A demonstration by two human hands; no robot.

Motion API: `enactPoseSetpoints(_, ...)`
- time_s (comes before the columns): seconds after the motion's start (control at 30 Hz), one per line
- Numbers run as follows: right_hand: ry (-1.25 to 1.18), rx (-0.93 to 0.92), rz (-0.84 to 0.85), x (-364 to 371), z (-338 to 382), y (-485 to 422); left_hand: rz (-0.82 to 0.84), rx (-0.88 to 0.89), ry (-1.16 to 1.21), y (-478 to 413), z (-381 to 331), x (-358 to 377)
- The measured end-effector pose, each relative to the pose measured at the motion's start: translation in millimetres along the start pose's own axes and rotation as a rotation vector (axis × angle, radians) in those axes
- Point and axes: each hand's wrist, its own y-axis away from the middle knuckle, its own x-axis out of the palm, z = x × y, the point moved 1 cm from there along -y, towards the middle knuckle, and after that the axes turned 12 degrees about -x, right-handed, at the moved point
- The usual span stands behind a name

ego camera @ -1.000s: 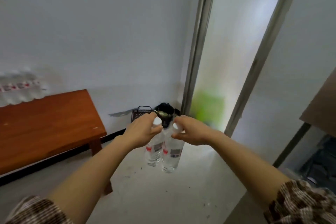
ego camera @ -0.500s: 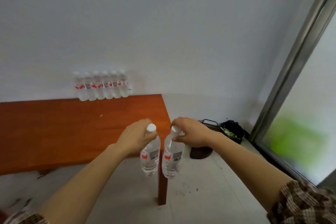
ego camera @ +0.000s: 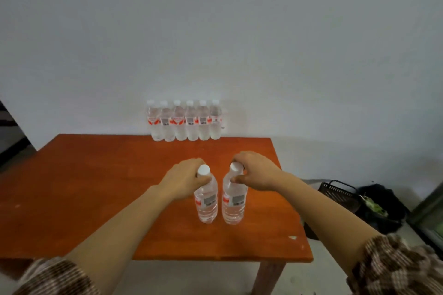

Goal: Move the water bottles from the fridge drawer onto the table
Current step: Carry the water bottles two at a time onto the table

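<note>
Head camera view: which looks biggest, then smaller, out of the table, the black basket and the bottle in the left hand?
1. Table, by far the largest.
2. Black basket, partly hidden.
3. Bottle held by the left hand; it sits nearer the camera, so the last two places are unsure.

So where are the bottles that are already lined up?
In the head view, the row of six bottles stands upright at the far edge of the wooden table, against the white wall, beyond the two bottles in the person's hands.

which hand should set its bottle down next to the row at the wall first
Right, though it's close. The right hand holds its bottle nearer the open right end of the row of six bottles; the left hand is equally loaded.
</note>
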Motion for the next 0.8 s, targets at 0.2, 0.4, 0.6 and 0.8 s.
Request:
enactPoseSetpoints(0.2, -0.048, 0.048, -0.071, 8, -8, -98, -0.028, -0.032, 0.013, -78, 65, -35)
enactPoseSetpoints(0.4, -0.081, 0.102, -0.089, 30, -10, -202, -0.006, 0.009, -0.012, -167, 132, -63)
enactPoseSetpoints(0.6, -0.138, 0.175, -0.053, 56, -11, -307, 0.046, 0.037, 0.033, -260, 200, -89)
enactPoseSetpoints(0.8, -0.171, 0.232, -0.049, 87, -20, -390, 0.095, 0.059, 0.052, -338, 252, -97)
